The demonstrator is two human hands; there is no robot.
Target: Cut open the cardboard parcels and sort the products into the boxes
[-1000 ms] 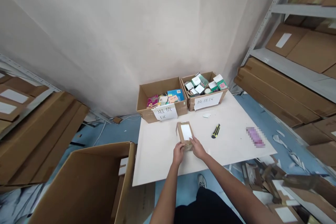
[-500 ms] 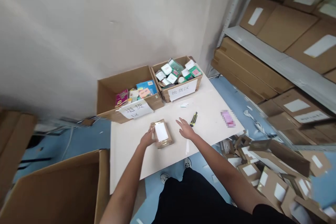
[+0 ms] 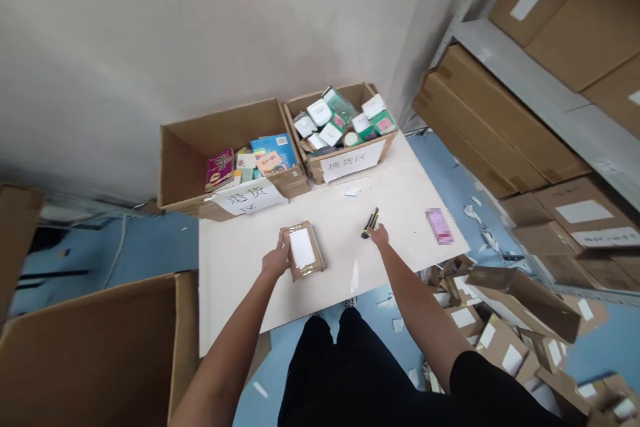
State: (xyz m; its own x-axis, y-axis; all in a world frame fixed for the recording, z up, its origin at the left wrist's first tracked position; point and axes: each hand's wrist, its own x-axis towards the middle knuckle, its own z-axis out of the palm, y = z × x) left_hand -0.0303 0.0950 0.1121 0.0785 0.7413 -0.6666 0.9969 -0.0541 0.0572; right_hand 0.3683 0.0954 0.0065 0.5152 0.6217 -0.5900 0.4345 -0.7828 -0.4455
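Note:
On the white table, a small taped cardboard box (image 3: pixel 315 255) with a blank white label lies face up. My left hand (image 3: pixel 277 257) is closed on its left edge, thumb side against the cardboard. A black and yellow utility knife (image 3: pixel 371 221) lies to the right of the box. At its near end, my right hand (image 3: pixel 379 235) has its fingers closed on the handle; the fingertips are partly hidden.
Two open cartons stand along the table's back: one with books (image 3: pixel 219 168), one with green and white small boxes (image 3: pixel 331 134). A pink blurred item (image 3: pixel 439 226) lies at right. A large open carton (image 3: pixel 185 333) is at left, shelving (image 3: pixel 525 73) and discarded cartons (image 3: pixel 520 293) at right.
My right hand has moved right from the bare table beside the small box to the utility knife and closed on it. My left hand stays at the box. The view has shifted slightly.

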